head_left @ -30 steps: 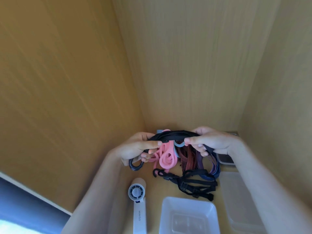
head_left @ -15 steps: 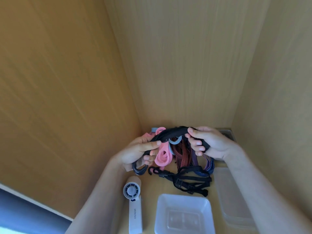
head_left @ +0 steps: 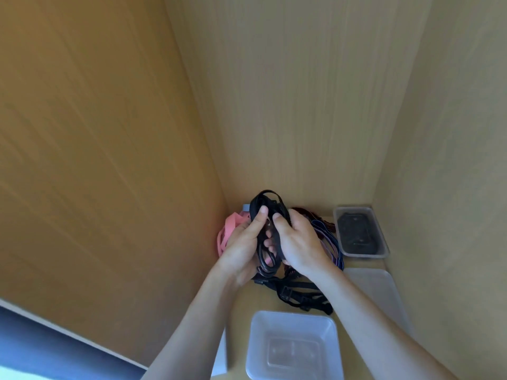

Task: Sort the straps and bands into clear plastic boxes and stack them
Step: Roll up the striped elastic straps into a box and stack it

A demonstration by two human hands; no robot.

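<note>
My left hand point(head_left: 242, 244) and my right hand point(head_left: 297, 241) together grip a folded black strap point(head_left: 267, 204), held upright above the shelf with its loop sticking up and a dark hook end hanging below. Behind my left hand lie pink bands point(head_left: 227, 229). Purple and striped bands point(head_left: 327, 237) lie beyond my right hand. A black buckle strap point(head_left: 297, 294) lies on the shelf under my wrists. An empty clear box point(head_left: 293, 348) stands at the front. A second clear box point(head_left: 360, 230) at the back right holds dark straps.
I work inside a wooden cabinet with walls close on the left, back and right. A clear lid point(head_left: 377, 290) lies flat along the right wall. A white fan handle point(head_left: 220, 360) shows beside my left forearm.
The strap was stretched sideways between my hands; now my hands have come together and hold it folded upright. The view has shifted right, showing the back-right box.
</note>
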